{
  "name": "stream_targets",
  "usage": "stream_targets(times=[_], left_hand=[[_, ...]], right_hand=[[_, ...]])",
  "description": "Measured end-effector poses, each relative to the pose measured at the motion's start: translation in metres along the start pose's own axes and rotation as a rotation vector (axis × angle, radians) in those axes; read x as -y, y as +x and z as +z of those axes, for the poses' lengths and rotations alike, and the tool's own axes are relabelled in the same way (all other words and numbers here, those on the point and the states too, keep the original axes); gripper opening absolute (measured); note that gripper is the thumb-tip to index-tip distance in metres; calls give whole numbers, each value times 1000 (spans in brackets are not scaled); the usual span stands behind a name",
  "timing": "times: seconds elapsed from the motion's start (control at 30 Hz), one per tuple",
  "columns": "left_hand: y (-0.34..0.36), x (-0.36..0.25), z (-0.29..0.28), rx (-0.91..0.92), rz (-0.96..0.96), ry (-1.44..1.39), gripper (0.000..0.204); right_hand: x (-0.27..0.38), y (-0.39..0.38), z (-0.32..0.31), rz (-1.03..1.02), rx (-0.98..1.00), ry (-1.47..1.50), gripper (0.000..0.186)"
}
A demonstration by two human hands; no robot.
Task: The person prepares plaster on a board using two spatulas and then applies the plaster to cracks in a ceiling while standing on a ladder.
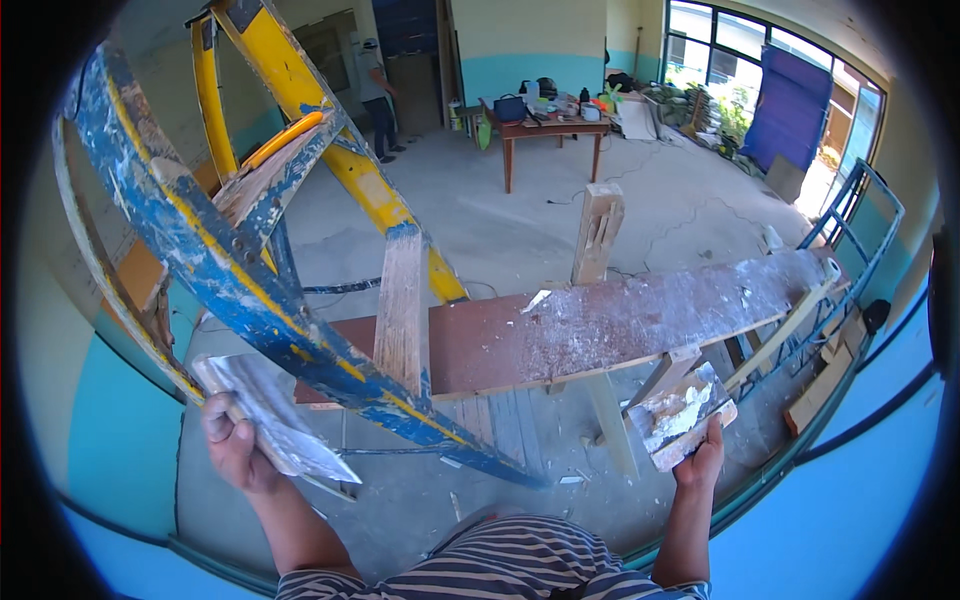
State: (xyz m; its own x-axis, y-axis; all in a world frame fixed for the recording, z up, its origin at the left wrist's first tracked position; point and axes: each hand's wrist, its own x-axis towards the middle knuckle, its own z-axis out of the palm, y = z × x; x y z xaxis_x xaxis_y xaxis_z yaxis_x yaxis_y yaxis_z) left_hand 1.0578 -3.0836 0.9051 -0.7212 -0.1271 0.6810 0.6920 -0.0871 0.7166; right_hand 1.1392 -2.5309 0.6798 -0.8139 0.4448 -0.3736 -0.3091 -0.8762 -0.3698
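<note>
Left grip (236,448) clasping trowel (272,412), right (702,460) clasping scraper (682,414)

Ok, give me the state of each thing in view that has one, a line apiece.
Left hand: closed, gripping
Left blade: held, smeared
Right hand: closed, gripping
Right blade: held, smeared white
Ladder: standing, paint-spattered
Orange object: lying on ladder step
Plank: lying flat, white-dusted
Table: standing, laden
Sheet: hanging at window
Floor: littered in places

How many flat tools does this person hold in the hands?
2: a grey blade in the left hand, and a white-smeared plate in the right hand.
</note>
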Motion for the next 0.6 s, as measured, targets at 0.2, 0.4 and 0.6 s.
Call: stream_targets(times=[0.2,0.4,0.6], left_hand=[[8,0,78,-142,148,166,72],[-6,22,122,-327,92,377,71],[-32,56,179,-493,-28,685,51]], right_hand=[[4,93,-15,161,26,-4,49],[3,167,-31,323,60,-30,52],[22,251,-51,527,132,-95,55]])
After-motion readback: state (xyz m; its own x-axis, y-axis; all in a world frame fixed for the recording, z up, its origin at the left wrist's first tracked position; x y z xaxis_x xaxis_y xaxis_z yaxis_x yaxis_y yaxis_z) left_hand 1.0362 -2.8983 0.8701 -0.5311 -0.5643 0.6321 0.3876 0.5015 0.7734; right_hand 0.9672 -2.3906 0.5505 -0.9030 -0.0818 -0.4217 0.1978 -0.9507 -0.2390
